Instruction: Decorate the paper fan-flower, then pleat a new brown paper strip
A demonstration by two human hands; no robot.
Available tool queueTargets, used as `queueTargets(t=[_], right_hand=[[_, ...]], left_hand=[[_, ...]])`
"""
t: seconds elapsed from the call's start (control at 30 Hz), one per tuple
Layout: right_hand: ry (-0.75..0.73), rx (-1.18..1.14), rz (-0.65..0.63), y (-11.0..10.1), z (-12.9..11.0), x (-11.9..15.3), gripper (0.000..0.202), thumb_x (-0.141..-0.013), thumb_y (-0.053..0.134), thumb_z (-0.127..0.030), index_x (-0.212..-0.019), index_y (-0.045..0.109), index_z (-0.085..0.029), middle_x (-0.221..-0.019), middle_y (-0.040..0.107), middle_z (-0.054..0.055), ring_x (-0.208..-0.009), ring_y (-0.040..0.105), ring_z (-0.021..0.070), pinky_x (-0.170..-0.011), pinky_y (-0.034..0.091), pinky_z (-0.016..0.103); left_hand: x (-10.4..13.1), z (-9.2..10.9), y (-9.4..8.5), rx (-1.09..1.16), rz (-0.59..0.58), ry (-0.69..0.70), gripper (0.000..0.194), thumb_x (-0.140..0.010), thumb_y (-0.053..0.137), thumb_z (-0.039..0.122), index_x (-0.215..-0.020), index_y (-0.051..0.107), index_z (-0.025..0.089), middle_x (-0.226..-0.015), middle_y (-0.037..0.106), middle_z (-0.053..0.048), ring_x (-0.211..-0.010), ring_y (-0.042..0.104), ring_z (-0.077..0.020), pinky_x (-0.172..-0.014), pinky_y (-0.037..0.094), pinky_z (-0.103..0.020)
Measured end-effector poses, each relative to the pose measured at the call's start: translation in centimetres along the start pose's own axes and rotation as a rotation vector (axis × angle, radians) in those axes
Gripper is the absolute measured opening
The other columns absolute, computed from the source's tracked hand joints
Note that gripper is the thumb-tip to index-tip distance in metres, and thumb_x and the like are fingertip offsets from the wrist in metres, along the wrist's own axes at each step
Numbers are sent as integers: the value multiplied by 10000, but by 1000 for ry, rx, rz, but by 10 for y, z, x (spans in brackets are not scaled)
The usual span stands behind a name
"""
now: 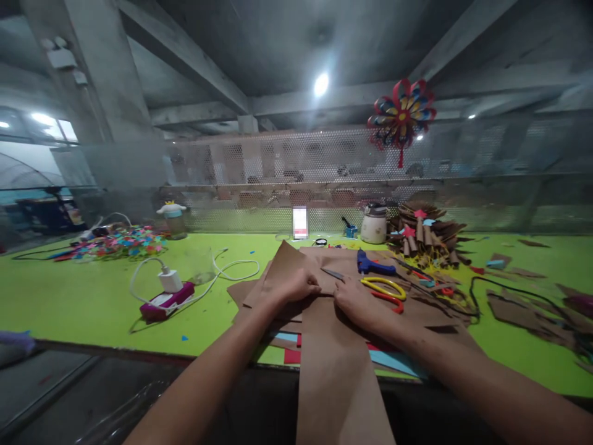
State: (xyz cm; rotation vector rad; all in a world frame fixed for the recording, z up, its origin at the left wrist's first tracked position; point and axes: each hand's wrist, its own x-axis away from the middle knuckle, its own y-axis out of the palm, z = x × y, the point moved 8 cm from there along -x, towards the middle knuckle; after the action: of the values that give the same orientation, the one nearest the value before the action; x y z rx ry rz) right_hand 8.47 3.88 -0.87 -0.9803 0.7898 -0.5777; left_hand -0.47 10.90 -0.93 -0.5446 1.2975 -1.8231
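Head View: Bare Hands Meet at a Crease in Brown Paper

A person's left hand [301, 284] and right hand [356, 303] close in on a long brown paper strip [340, 377], fingers drawn narrow and pinching it at a crosswise fold. The strip lies at the middle of a bright green counter [97, 290], its near end hanging over the front edge between the forearms.

Scissors [399, 288] with yellow and red loops lie just beside the right hand, a blade showing past its fingers; whether hand and tool touch cannot be told. Just beyond rests a blue glue gun [370, 266] on more brown sheets. Slips of red paper [291, 356] and light blue paper [393, 361] poke out at the counter's near edge.

To the left, a white charger [170, 280] stands plugged into a purple power strip [167, 301], near a scatter of colored paper pieces [120, 242]. A lit phone [300, 222] stands upright at the back, with a lidded jar [373, 224] and a heap of brown paper rolls [424, 232] to its right.
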Motion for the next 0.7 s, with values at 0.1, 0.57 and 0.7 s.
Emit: queueTargets(t=[0.1,0.57,0.7], right_hand=[[-1,-22,2,-3,0,2,277,-835,399,-56,-855,676,-57,-872,629,181,-841,551,264,-742,386,347],[143,-136,47,1,16,-4,235,-847,390,-95,-868,623,-118,-924,600,119,-828,534,210,-719,358,303],[151,-118,92,-7,15,-3,224,-832,410,-77,-877,623,-129,-948,594,113,-872,517,218,-741,363,303]], left_hand=[[-5,1,0,50,-93,24,243,-741,576,348,-737,692,134,-585,578,5,-517,412,-101,-502,270,-221],[3,3,-1,281,-230,52,425,-740,563,520,-705,672,110,-612,537,1,-581,400,-111,-544,304,-226],[9,5,-8,407,-190,51,403,-716,607,500,-622,645,110,-562,503,-1,-604,387,-124,-585,315,-249]])
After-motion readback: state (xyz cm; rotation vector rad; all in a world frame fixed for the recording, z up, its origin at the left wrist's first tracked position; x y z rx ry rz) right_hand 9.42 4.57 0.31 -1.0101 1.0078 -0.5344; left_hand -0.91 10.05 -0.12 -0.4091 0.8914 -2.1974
